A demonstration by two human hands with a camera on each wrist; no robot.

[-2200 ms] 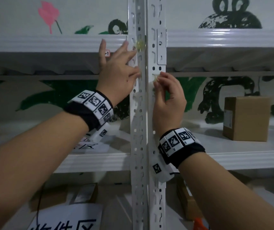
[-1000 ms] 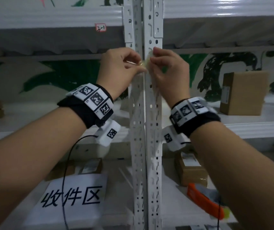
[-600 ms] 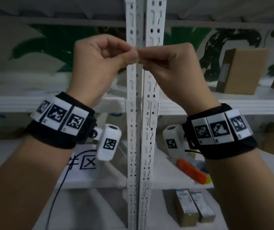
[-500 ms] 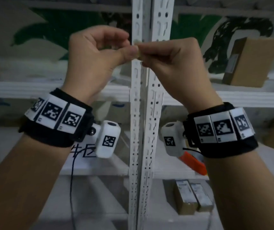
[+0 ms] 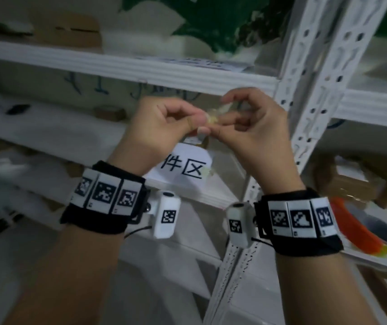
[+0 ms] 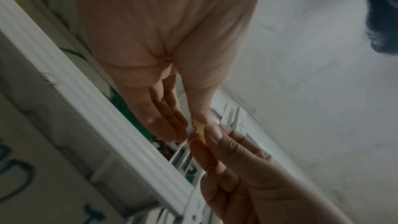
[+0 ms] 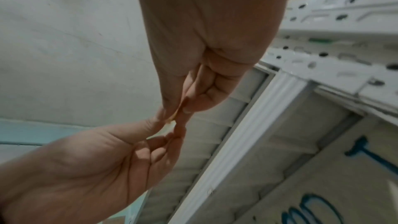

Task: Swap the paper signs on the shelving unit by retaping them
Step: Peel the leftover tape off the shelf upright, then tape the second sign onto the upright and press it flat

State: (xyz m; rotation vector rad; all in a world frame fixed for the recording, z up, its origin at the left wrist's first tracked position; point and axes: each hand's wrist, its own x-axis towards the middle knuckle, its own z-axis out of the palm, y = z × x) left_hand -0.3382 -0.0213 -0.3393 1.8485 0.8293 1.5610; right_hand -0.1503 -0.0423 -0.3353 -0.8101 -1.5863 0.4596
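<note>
Both hands meet in front of the white shelving unit (image 5: 314, 73), left of its slotted upright. A small crumpled piece of yellowish clear tape (image 5: 214, 114) is pinched between my left hand (image 5: 195, 124) and my right hand (image 5: 220, 123). The left wrist view shows the tape (image 6: 201, 133) between the left thumb and the right fingertips. In the right wrist view the tape (image 7: 172, 120) stretches between the two pinches. Below the hands a white paper sign (image 5: 187, 168) with black characters lies on a lower shelf, a tape scrap at its right corner. Another sign (image 5: 195, 62) lies on the shelf above.
An orange and grey tool (image 5: 361, 228) lies on the right shelf beside cardboard boxes (image 5: 352, 181). More boxes (image 5: 75, 31) sit on the upper left shelf. Blue handwriting (image 5: 98, 86) marks the panel under that shelf. The picture is blurred by motion.
The hands came off the upright with the tape pinched between them and dropped lower and left. The view swung down and tilted, so the lower shelf's sign now shows under the hands.
</note>
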